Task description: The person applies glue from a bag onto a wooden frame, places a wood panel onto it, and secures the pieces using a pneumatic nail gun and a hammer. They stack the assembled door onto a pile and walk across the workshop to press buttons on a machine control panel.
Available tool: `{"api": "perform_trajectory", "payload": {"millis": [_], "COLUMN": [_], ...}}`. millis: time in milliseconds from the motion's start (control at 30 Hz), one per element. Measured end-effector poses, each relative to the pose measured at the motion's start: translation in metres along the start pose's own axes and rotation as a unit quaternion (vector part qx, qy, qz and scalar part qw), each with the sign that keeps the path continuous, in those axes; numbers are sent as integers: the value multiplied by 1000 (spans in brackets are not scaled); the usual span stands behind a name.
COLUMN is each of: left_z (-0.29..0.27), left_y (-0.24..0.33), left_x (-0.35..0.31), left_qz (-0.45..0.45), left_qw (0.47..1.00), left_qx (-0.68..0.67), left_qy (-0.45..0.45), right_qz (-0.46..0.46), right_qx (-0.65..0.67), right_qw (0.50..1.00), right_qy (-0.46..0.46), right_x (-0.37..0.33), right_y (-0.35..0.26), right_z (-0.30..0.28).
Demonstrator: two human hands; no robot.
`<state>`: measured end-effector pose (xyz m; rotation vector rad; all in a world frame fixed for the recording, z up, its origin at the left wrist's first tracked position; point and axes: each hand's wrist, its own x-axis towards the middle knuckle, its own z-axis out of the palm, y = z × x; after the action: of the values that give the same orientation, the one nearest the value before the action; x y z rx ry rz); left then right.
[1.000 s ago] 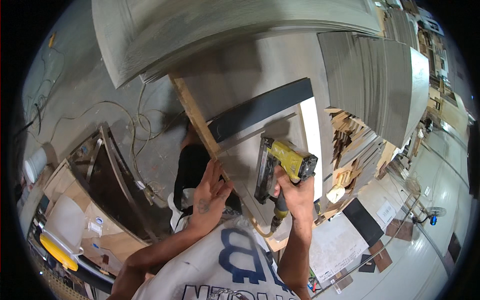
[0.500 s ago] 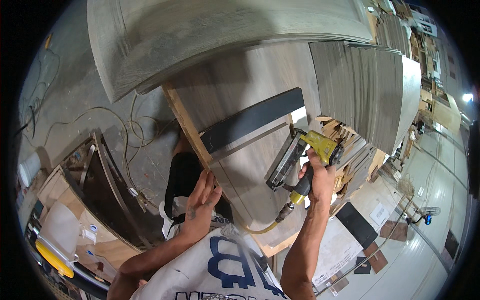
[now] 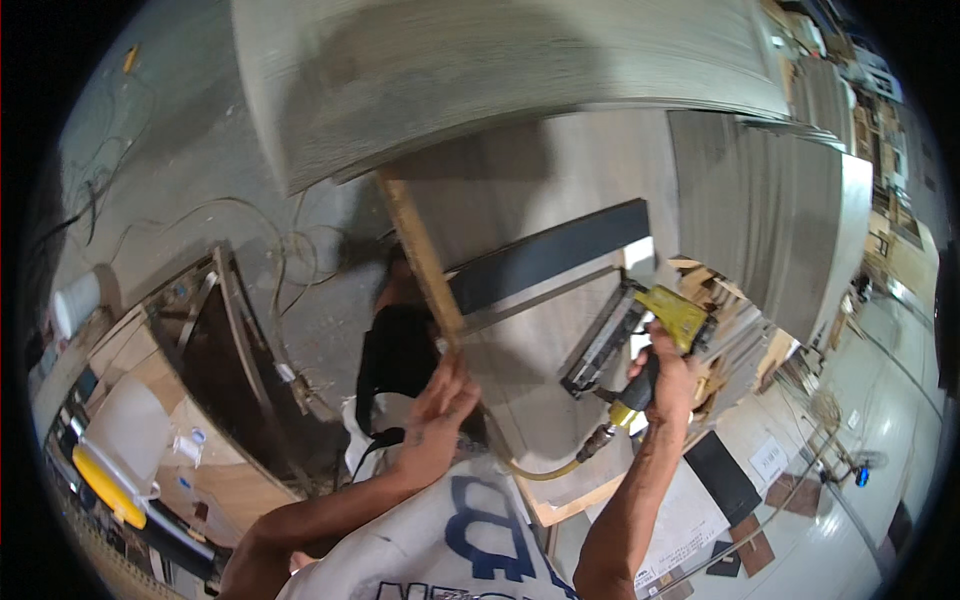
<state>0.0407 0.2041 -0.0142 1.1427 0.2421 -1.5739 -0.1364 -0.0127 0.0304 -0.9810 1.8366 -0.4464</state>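
head view: right hand (image 3: 668,380) clamped round the grip of the yellow pneumatic nailer (image 3: 640,335), which has swung off the grey panel (image 3: 560,300) to the right of the wooden strip (image 3: 420,255); nose now lifted clear. left hand (image 3: 440,410), fingers spread flat, stays pressed at the strip's lower end. looks like repositioning between shots.

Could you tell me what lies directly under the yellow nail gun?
Under the nail gun, held in the right hand, lies a grey panel beside a dark strip. What the panel covers is hidden.
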Motion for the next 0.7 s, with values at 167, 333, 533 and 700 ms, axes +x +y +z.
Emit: {"api": "perform_trajectory", "payload": {"millis": [167,333,533,700], "left_z": [7,5,10,3], "left_y": [5,-1,10,3], "left_x": [1,1,1,4], "left_qz": [14,7,9,23], "left_qw": [999,1000,999,997], "left_qx": [-16,-9,35,68], "left_qy": [-31,1,-12,-26], "right_qz": [19,3,13,32], "right_qx": [4,20,43,58], "right_qw": [1000,1000,999,998], "right_qy": [3,11,18,16], "right_x": [-3,-2,-4,-1], "right_y": [-4,1,0,5], "right_z": [5,6,6,3]}}
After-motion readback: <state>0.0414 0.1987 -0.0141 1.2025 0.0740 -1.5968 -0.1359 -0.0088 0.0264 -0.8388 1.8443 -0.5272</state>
